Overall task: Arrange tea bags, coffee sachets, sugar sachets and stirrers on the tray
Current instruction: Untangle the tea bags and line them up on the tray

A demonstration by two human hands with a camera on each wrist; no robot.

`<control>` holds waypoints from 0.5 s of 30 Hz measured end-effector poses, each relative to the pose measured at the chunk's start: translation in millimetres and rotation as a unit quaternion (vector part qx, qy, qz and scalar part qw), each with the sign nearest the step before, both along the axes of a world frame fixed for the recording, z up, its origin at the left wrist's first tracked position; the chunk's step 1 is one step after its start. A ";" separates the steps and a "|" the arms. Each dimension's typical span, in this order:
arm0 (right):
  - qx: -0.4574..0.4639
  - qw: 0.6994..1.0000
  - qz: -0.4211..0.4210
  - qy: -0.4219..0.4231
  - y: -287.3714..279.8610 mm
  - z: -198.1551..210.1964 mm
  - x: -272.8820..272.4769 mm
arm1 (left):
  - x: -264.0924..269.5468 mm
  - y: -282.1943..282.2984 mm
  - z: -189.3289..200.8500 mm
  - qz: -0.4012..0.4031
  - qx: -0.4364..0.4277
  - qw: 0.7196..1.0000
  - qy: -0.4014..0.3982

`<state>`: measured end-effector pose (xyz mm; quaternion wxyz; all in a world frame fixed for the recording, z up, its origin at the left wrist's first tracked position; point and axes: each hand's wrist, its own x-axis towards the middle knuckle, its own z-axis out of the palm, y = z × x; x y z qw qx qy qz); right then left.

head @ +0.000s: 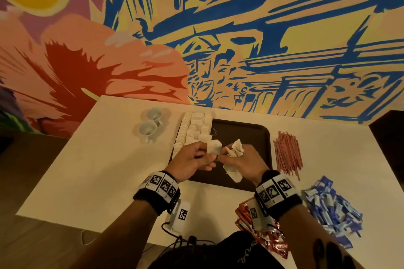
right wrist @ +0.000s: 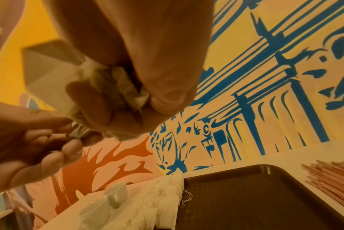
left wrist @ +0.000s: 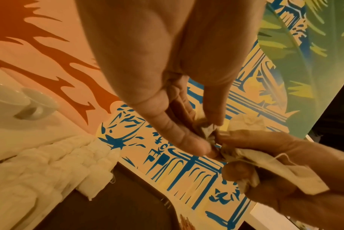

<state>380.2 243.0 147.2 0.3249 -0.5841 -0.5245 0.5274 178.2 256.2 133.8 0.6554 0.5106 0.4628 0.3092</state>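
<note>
Tray [head: 260,137] holds rowed tea bags [head: 193,129] — both hands' fingers [head: 209,160] pinch loose bags [head: 235,148].

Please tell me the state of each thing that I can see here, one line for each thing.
Tray: tea bags along its left side only.
Left hand: pinches one tea bag.
Right hand: holds a bunch of tea bags.
Stirrers: heaped beside tray.
Cups: upright, empty.

The left hand [head: 192,159] and right hand [head: 242,161] cover the near middle of the tray [head: 258,137]. The right wrist hides part of the red coffee sachets [head: 271,240]. Print on the blue sugar sachets [head: 332,209] is too small to read.
</note>
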 end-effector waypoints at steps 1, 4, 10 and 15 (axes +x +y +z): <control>0.005 1.000 0.016 -0.019 1.2 -0.8 -0.4 | -2.4 1.1 -2.0 -0.001 0.008 1.000 0.016; 0.016 0.995 0.054 -0.079 5.6 -5.6 -2.5 | -8.0 5.6 -8.1 0.017 0.034 0.998 0.049; 0.006 0.996 0.070 -0.064 15.1 -11.9 -11.1 | -12.2 15.1 -15.0 0.028 0.032 0.998 0.037; -0.005 0.994 0.055 -0.089 25.8 -18.9 -18.7 | -18.9 28.6 -15.4 0.028 0.014 0.999 0.031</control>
